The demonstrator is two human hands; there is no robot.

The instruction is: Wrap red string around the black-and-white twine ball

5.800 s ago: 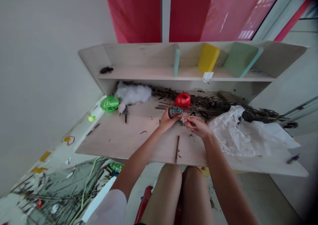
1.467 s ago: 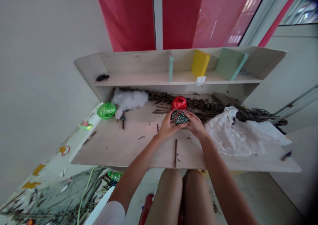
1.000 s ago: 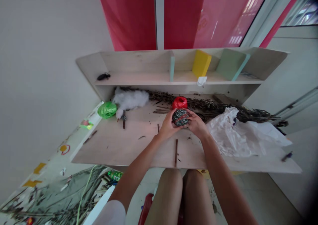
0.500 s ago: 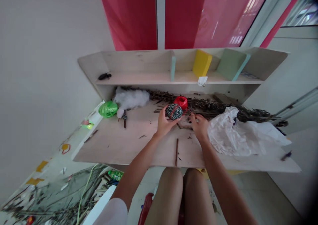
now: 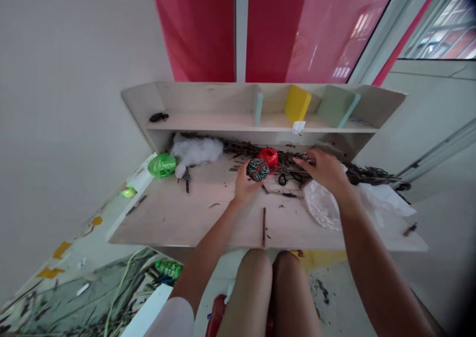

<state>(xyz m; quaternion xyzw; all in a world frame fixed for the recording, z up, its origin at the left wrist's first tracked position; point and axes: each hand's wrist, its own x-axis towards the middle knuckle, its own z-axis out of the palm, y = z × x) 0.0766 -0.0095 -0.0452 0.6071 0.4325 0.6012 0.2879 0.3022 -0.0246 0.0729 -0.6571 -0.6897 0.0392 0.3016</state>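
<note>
My left hand (image 5: 245, 185) is closed around a round ball of dark green and white twine (image 5: 258, 169), with red strands across its front. Just behind it sits a red roll of plastic string (image 5: 268, 157), hollow at the top. My right hand (image 5: 325, 167) is raised over the row of dried twigs (image 5: 290, 157), thumb and forefinger apart and nothing visible between them. Black-handled scissors (image 5: 289, 178) lie on the desk between my hands. A thin dark-tipped tool (image 5: 288, 195) is in front of them. Crumpled white paper (image 5: 323, 208) lies partly under my right forearm.
White stuffing (image 5: 199, 150) and a green string roll (image 5: 162, 165) are at the left. A brown stick (image 5: 264, 227) lies near the desk's front edge. A shelf (image 5: 208, 121) with coloured dividers spans the back. Branches (image 5: 89, 297) cover the floor at lower left.
My right hand has let go of the scissors and moved right and up, over the twigs and paper. My left hand keeps the twine ball in nearly the same place.
</note>
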